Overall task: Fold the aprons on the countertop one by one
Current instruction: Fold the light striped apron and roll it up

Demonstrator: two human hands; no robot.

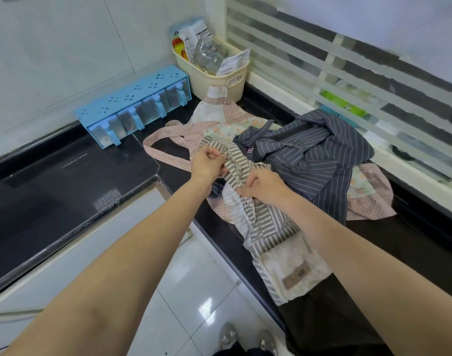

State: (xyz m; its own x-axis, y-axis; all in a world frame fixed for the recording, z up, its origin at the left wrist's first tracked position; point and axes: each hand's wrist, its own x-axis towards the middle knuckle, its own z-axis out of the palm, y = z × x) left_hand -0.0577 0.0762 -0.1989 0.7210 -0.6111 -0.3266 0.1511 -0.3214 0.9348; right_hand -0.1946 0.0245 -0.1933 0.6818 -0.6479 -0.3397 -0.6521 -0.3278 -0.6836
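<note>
Three aprons heaped on the black stone countertop (368,235), the first one being picked out.

The dark blue pinstriped apron (320,160) lies crumpled over the pink dotted floral apron (368,199); the grey-and-white striped apron with a cream pocket (268,227) trails toward the counter edge. Left hand (206,164) and right hand (264,187) each pinch its bunched upper band, apparently to lift it free and spread it for folding.

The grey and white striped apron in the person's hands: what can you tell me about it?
The grey and white striped apron looks like soft woven cloth, crumpled, not yet folded. It has a cream towel-like patch with a small brown label, hanging over the black countertop edge. The left hand and right hand pinch a bunched striped part, lifted slightly. It lies partly over the pink dotted apron, beside the dark pinstriped apron.
</note>
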